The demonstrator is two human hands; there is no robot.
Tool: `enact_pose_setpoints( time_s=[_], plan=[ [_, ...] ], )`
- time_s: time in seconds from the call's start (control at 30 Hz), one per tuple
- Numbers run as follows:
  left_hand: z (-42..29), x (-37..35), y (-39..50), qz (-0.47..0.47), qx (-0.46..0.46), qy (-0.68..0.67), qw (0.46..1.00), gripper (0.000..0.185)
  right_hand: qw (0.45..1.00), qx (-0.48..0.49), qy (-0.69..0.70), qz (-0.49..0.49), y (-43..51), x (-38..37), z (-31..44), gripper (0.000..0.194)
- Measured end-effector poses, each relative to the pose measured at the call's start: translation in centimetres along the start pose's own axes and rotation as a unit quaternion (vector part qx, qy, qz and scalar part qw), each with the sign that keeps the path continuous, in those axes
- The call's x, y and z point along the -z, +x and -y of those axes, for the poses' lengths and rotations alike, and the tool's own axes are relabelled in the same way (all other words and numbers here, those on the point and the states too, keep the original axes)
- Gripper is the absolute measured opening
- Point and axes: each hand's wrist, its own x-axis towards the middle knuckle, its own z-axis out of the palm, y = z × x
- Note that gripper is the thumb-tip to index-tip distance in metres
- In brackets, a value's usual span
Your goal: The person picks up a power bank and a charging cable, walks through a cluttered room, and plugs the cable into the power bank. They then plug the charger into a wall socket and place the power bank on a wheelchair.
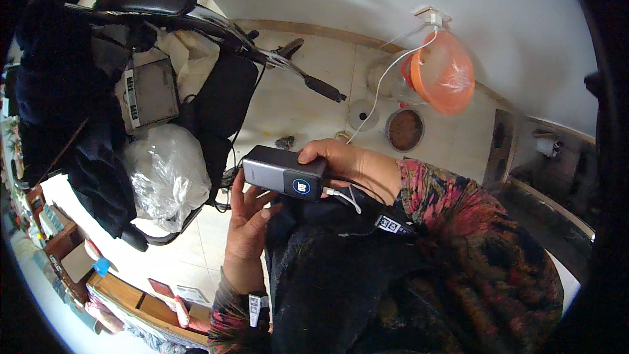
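A grey and black power bank (268, 177) with a lit round display is held in front of me. My right hand (331, 155) grips its right end, the thumb on the black upper face. Fingers of my left hand (248, 219) reach behind and against its left end; they are spread, and their tips are partly hidden. A white cable plug (333, 191) sits at the right end of the power bank, and its cord bends down over my dark clothing. A black cable (361, 184) passes under my right wrist.
A white charger (433, 18) is in the wall socket, its cable running down behind my right hand. An orange bag-lined bin (444, 76) and a round pot (405, 129) stand on the floor. At left, a wheelchair-like seat (223, 93) bears a clear plastic bag (167, 172) and a box (152, 93).
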Motion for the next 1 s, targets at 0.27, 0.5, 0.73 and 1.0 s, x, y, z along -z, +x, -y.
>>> enact_pose_setpoints(
  time_s=[0.27,0.5,0.73,1.0],
  plan=[
    [1.6,4.9,-2.6,-0.144,0.074,-0.021,0.987,0.065,0.995,0.044,0.085,-0.025,5.9,1.6,2.9,0.041],
    [-1.7,19.3,-14.4,-0.46,-0.014,0.073,0.885,0.052,0.997,0.062,0.036,-0.019,11.1,2.1,8.2,0.034],
    [-10.4,21.8,-11.7,-0.459,-0.195,0.394,0.772,0.065,0.998,0.042,-0.032,-0.041,14.9,-1.6,12.7,0.032],
    [-10.2,18.8,-4.9,-0.55,-0.234,0.165,0.785,0.078,0.995,0.013,-0.08,-0.057,17.4,-1.3,15.0,0.03]
  ],
)
